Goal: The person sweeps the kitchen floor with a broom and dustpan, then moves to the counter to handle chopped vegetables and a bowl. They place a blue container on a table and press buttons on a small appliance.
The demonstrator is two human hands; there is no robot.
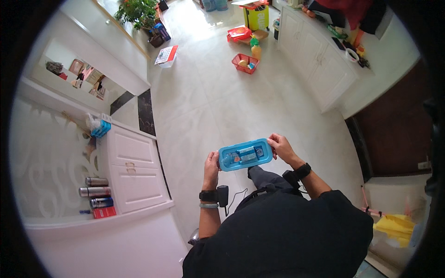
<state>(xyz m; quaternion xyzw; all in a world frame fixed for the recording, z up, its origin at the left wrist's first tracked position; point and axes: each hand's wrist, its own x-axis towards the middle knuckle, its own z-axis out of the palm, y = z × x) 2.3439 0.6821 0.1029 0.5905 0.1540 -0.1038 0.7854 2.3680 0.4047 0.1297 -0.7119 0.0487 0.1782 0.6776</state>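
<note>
A blue plastic tray with rounded corners is held out in front of me at waist height, above the tiled floor. My left hand grips its left end, thumb on the rim. The other end is pinched by my right hand, with the fingers partly hidden at the edge. In the tray lie light-blue packets side by side and a clear, rounded item at the left, too indistinct to name. Both my wrists wear black straps with small black devices.
Ahead on the floor are a red plastic basket, a yellow bottle with a green top and a yellow-green suitcase. White cabinets with flasks on top flank my left; a white counter runs along the right. A potted plant stands far left.
</note>
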